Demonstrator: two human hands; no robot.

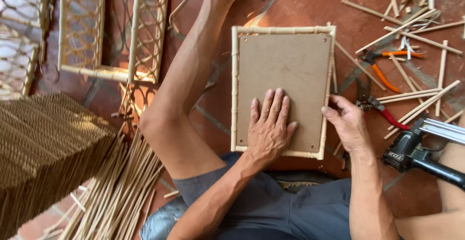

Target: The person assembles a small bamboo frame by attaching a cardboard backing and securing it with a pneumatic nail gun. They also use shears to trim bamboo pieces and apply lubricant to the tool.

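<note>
Brown board (286,75) sits in a bamboo frame (234,85) on the red floor (310,7), in front of the knees. Left hand (268,128) presses flat on it, fingers together. Right hand (346,123) grips the frame's right edge beside red pliers (382,111).

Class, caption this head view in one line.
Left hand presses a backing board in its rattan frame; right hand steadies the edge.
</note>
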